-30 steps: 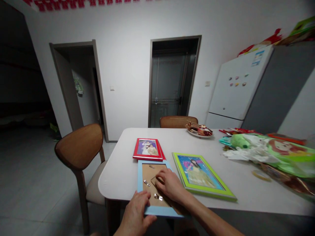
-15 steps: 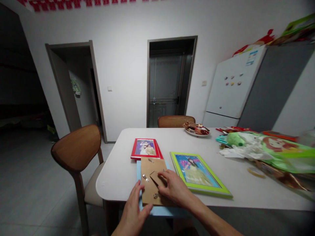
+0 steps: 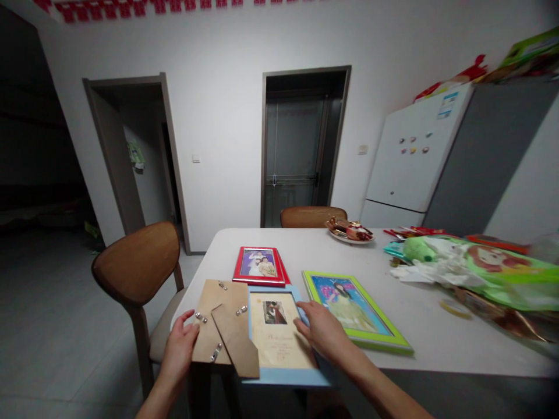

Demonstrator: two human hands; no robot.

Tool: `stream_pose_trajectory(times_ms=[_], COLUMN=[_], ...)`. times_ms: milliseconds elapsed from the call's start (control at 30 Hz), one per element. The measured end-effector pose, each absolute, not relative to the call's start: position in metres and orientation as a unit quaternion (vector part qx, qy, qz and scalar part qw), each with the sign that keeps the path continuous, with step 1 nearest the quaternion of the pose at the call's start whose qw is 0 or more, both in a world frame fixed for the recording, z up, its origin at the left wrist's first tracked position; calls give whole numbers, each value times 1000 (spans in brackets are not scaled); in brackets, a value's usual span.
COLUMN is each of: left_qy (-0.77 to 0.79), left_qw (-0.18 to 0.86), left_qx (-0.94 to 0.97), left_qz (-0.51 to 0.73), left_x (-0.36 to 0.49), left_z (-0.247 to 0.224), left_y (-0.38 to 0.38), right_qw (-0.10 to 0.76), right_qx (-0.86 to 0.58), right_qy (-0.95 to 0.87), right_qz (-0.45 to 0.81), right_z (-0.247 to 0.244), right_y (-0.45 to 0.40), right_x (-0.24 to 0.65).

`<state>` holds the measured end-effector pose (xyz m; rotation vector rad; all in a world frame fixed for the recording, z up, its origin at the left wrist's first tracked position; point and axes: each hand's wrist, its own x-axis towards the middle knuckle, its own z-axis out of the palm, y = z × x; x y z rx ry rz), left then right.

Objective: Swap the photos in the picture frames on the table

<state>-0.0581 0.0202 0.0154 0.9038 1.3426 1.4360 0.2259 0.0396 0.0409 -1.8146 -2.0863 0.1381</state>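
Observation:
My left hand pinches the left edge of a brown backing board, which has a folded stand flap and several metal clips. The board lies left of a light blue photo frame, its right side over the frame's left edge, and reaches past the table's front edge. Inside the frame shows a cream paper insert with a small picture. My right hand, fingers apart, rests at the frame's right side; its fingertips seem to touch the frame or insert.
A red photo frame lies behind the blue one, and a green photo frame to its right. Further back stands a plate of small items. Bags and tissues cover the right side. A wooden chair stands at the left.
The backing board has come off the blue frame and moved left with my left hand, uncovering the insert. My right hand has left the board and shifted to the frame's right side.

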Motion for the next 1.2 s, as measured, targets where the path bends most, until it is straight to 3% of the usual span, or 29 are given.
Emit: stream_pose_trajectory(times_ms=[100,267,500,633,867,1033,1200], left_qy=[579,620,690,663,502,380,368], left_qw=[423,330,143,52,177,135,64], left_qx=[378,483,588,628,730,809,793], left_qz=[585,523,397,403,429,427,481], left_x=[-70,-77,-80,-67,10,61,60], left_z=[7,3,3,6,30,41,43], left_y=[23,26,22,17,-20,-32,-27], right_qw=[120,100,187,268,459,536,493], right_qx=[-671,-676,-678,-669,-543,-454,-478], right_qy=[-732,-729,-709,-672,-474,-415,-481], right_qz=[1,-28,55,170,519,578,545], right_z=[29,24,30,32,72,94,79], right_y=[42,40,38,39,17,6,19], right_x=[234,232,239,242,224,207,215])
